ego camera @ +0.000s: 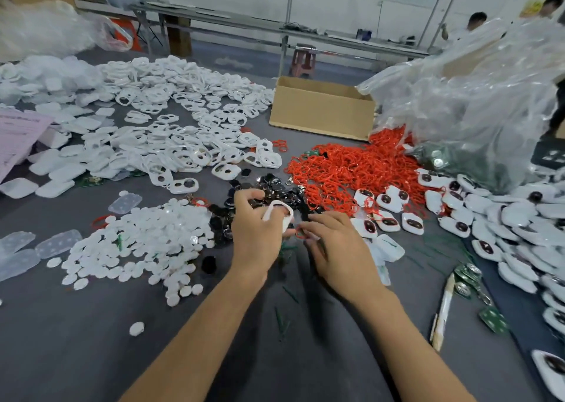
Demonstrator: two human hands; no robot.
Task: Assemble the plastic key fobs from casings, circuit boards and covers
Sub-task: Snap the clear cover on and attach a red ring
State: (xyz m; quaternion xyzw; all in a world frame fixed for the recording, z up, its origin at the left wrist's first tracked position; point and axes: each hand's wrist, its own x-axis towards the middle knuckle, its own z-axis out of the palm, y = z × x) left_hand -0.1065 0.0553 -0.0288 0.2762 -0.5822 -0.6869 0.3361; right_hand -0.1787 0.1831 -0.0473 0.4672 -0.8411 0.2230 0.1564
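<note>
My left hand [255,227] grips a white casing [279,212] at the table's middle, fingers curled round it. My right hand [333,242] is beside it and pinches a small red loop [300,233] at the fingertips. Just behind both hands lies a heap of black shiny parts [269,187]. White casings [171,132] are spread across the left and back. Small white covers [143,242] are heaped at the left front. Red loops [351,166] are piled right of centre. Finished white fobs [477,215] lie in rows at the right. Green circuit boards [492,319] lie at the right front.
An open cardboard box [321,108] stands at the back. A big clear plastic bag [477,96] bulges at the right rear. A white pen-like tool [443,313] lies at the right front. Clear trays [36,249] lie at the far left. Green strips [282,322] are scattered between my arms.
</note>
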